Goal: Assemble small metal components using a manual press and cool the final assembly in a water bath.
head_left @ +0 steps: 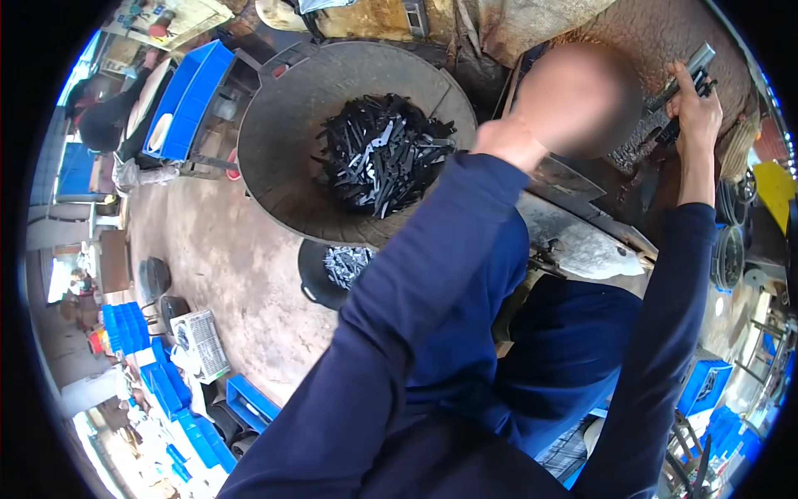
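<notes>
My left hand (509,143) reaches forward past the right rim of a large round grey basin (278,133). A blurred patch covers its fingers and whatever they touch. Many flat black strips (386,158), some with a silvery shine, lie heaped in the basin. Farther right, my right hand (698,116) has its fingers closed round a silver and dark metal piece (700,60) over a brown, wet-looking surface (665,37). Dark narrow parts show beside its fingers, too small to make out. Below the basin, a black bowl (314,270) holds small silver-grey strips (345,264).
A blue crate (193,100) stands left of the basin, near another person (108,121) at the far left. Several blue bins (166,378) and a white patterned box (201,345) sit at the lower left. Coiled hoses (730,249) hang at the right.
</notes>
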`<state>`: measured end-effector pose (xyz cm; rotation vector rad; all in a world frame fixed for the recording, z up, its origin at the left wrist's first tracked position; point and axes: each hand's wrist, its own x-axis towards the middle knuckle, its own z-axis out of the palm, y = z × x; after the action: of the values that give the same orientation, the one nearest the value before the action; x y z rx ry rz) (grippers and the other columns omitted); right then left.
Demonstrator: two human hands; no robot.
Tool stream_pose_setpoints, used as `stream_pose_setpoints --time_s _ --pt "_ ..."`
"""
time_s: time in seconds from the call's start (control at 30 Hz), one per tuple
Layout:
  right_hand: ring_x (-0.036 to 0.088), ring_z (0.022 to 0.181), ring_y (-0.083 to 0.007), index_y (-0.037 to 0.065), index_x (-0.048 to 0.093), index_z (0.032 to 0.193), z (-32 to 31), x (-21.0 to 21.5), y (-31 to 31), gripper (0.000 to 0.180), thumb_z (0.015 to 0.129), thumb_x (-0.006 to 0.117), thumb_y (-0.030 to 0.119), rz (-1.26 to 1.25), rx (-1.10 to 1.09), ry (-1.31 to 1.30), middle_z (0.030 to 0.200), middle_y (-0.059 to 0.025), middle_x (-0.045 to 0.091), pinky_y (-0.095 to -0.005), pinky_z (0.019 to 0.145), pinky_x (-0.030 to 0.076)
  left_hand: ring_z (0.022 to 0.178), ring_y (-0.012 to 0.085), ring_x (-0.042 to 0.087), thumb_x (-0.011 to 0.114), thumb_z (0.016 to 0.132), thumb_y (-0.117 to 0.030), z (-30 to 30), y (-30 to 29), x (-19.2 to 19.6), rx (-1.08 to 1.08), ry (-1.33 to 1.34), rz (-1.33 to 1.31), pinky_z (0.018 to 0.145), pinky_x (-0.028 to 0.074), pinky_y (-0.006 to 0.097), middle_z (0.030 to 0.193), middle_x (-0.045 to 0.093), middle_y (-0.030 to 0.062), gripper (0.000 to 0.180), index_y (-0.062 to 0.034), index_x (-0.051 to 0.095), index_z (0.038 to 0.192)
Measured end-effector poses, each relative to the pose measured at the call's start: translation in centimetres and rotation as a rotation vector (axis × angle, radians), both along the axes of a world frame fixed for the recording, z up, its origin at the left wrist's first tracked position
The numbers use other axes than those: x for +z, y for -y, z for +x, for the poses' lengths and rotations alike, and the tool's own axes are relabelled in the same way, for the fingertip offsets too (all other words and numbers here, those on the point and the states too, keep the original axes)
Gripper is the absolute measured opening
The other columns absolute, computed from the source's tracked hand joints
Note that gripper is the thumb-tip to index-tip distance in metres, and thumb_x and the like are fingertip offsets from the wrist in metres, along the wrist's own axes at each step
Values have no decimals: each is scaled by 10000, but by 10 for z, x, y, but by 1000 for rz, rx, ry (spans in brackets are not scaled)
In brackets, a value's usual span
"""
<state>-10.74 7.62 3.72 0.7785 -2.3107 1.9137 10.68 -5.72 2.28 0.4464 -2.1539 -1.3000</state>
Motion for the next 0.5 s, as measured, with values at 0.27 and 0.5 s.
stream_pose_setpoints --time_s 0.27,0.5 --pt "454 495 -65 -17 651 1127 -14 -3 -5 346 932 693 265 -37 40 -4 885 -60 719 -250 476 400 937 314 675 612 884 -236 126 111 -43 110 364 -263 835 518 370 964 703 165 222 -79 740 976" --pt "457 406 -112 20 595 989 28 19 2 168 943 663 167 -66 -47 55 709 -46 617 -277 377 370 983 325 672 672 857 -203 225 168 -150 265 594 -199 865 523 372 1054 686 186 222 -67 740 1019"
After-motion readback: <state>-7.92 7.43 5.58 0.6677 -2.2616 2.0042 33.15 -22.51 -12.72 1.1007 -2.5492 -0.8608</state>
